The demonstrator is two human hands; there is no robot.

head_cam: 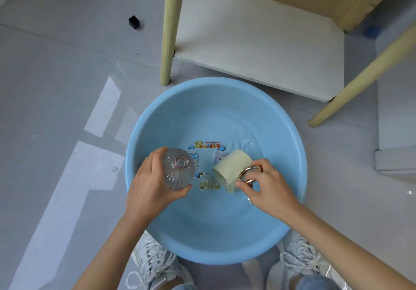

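Grey tiles, blue basin; my left hand curls round the ribbed glass bottle, right hand pinches the mug by its ring handle; reckon both are wet, slick, breakable.

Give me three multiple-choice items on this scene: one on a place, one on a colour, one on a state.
1. Where does the right hand hold the pale yellow mug?
A. over a shelf
B. inside the blue basin
C. in a sink

2. What colour is the mug's ring handle?
A. black
B. green
C. rose-gold

3. What is the left hand doing?
A. gripping the ribbed glass vessel
B. lying flat and empty
C. squeezing a sponge

Answers:
1 B, the tilted mug sits within the basin's rim.
2 C, the ring gleams rose-gold against the pale mug.
3 A, its fingers curl round the vessel.
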